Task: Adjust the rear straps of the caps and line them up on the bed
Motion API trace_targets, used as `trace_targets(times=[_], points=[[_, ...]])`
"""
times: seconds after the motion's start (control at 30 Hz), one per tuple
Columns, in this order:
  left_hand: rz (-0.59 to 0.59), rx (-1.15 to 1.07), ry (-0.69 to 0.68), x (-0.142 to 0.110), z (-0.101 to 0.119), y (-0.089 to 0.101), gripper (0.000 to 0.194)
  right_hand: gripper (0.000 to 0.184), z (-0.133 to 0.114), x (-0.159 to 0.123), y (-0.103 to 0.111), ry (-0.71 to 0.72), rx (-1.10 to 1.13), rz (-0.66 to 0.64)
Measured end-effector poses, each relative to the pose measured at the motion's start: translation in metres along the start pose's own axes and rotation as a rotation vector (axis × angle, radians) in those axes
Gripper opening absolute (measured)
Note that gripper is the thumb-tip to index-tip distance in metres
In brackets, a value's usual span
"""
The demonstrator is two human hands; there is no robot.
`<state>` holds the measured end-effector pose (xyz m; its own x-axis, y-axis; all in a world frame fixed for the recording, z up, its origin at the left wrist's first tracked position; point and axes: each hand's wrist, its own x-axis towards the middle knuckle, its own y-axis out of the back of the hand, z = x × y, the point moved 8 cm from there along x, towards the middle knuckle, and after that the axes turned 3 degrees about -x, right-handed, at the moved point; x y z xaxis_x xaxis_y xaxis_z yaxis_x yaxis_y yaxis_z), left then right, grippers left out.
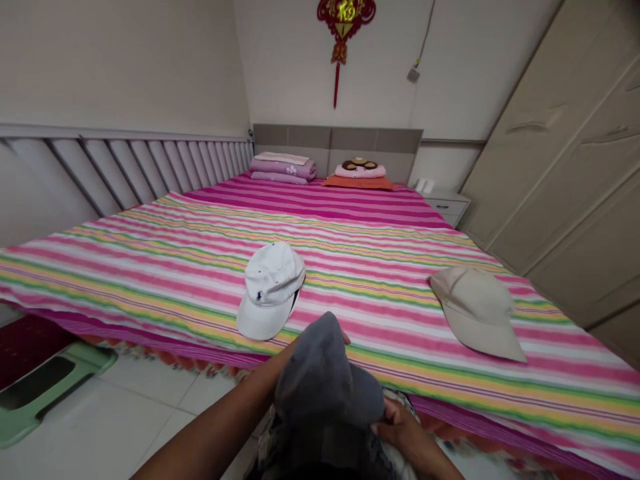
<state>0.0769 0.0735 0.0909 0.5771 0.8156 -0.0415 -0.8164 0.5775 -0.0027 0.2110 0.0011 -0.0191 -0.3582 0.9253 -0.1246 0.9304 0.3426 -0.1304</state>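
Note:
A dark grey baseball cap [320, 380] is held close in front of my body, its brim pointing right. My left hand [346, 339] reaches behind the crown; only its fingertips show past the far side, and the cap hides the rest. At the brim's right end, my right hand [397, 425] pinches the edge between thumb and fingers. Just beyond, on the striped bed cover [350, 260], lies a white baseball cap [273, 283] with a small dark logo, brim toward me. Farther right rests a beige baseball cap [477, 310], brim facing the near right.
Folded purple bedding [283, 168] and a pink-and-orange pile [360, 175] lie by the headboard [300, 138]. A green plastic stool [55, 387] stands at the lower left. A nightstand [447, 203] and a beige wardrobe [565, 133] are on the right, a white railing [150, 163] on the left.

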Motion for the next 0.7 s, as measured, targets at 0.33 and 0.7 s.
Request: trace_targets(times=[0.33, 0.7], points=[[-0.023, 1.108, -0.374, -0.005, 0.052, -0.052, 0.024, 0.063, -0.13, -0.004, 0.0, 0.409, -0.216, 0.315], [-0.07, 0.508, -0.343, -0.007, 0.045, -0.016, 0.05, 0.021, -0.095, -0.005, -0.007, 0.083, 0.199, 0.246]])
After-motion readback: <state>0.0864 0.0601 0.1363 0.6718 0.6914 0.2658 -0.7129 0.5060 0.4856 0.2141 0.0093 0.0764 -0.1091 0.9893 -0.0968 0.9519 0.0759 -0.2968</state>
